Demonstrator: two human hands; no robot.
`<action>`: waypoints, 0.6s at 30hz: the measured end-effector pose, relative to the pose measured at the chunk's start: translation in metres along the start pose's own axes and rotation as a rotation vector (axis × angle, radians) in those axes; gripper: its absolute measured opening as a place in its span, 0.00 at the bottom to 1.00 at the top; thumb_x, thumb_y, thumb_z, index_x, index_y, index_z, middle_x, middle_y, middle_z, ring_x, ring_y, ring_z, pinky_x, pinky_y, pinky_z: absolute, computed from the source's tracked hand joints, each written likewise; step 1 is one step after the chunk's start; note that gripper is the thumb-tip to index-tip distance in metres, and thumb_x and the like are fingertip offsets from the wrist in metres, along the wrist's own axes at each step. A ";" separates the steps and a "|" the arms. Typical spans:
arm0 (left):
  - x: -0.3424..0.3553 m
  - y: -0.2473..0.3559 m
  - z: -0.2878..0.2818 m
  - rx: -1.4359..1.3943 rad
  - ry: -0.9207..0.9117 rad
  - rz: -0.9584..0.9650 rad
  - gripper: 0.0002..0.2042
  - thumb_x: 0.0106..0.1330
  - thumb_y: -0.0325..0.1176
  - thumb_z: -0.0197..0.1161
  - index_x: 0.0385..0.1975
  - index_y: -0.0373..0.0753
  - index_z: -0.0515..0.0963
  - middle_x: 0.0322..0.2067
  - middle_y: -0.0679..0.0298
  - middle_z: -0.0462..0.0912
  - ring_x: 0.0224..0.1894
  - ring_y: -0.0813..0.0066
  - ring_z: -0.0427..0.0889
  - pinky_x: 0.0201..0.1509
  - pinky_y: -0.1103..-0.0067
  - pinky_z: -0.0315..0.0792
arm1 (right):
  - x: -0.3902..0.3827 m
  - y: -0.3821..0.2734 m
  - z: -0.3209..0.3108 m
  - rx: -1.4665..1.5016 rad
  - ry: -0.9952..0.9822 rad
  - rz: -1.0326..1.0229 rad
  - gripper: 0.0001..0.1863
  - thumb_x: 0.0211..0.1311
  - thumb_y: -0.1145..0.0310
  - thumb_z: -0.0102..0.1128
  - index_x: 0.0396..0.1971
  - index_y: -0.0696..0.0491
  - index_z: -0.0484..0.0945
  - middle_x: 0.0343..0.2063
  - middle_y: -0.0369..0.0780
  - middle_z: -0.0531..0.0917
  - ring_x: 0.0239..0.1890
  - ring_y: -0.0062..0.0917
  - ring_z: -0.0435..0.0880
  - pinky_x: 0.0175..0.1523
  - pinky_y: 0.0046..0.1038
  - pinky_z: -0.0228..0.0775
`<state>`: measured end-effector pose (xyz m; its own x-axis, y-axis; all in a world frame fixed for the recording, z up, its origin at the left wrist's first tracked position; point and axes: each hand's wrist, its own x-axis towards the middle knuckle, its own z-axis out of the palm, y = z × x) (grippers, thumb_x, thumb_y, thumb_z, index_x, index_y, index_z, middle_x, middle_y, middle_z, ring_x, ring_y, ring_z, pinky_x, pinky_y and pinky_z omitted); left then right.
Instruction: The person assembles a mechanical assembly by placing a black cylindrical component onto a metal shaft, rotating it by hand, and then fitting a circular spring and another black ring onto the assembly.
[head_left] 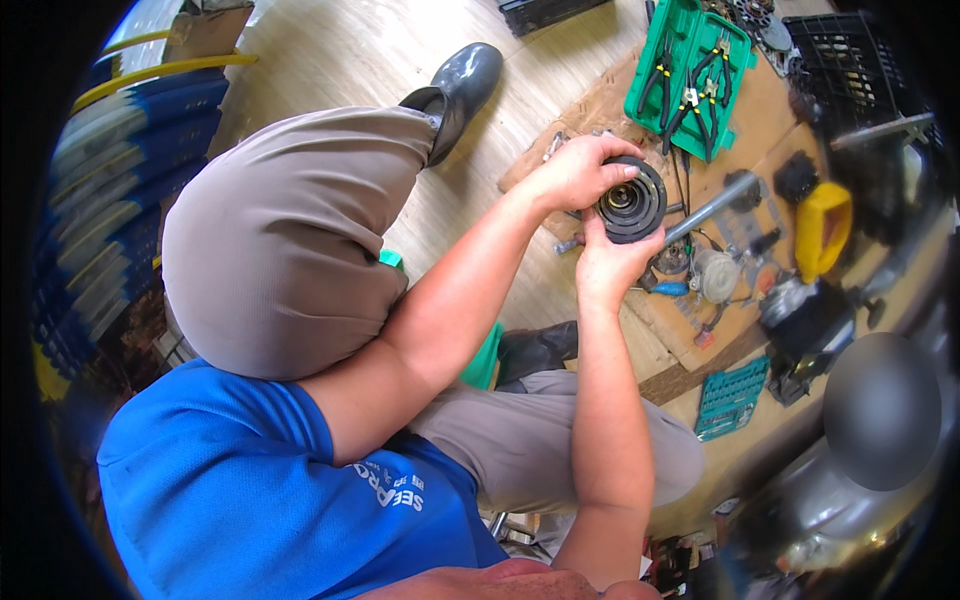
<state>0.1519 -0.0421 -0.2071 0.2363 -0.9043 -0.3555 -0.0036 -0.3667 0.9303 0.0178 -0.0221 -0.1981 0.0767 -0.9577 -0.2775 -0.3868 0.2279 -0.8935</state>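
Open floor (545, 75) between grey boot (472, 80) and cardboard (610, 105); 1 tube (712, 208), green case (733, 88) obstruct beyond right grip (614, 270).

This looks like a repair workshop: brown cardboard (783, 160) covers part of the pale floor (330, 60), and on it lie loose metal parts (716, 275), a metal pipe (713, 207), a yellow container (823, 232) and an open green case (682, 32) of pliers (690, 97). A teal tool set (731, 397) lies nearby, a black plastic crate (845, 58) stands beyond, and a ringed black machine part (633, 204) is held above the floor.
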 end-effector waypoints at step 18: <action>0.000 -0.007 0.004 -0.113 0.070 0.046 0.13 0.68 0.32 0.59 0.49 0.35 0.80 0.43 0.59 0.84 0.47 0.75 0.82 0.53 0.76 0.75 | 0.025 -0.042 -0.031 0.054 -0.305 0.330 0.30 0.54 0.81 0.68 0.55 0.54 0.64 0.42 0.39 0.79 0.32 0.22 0.82 0.29 0.22 0.80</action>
<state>0.1479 -0.0408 -0.2136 0.3055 -0.9008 -0.3087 0.0923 -0.2947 0.9511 0.0077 -0.0607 -0.1567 0.2275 -0.7383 -0.6349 -0.3884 0.5291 -0.7544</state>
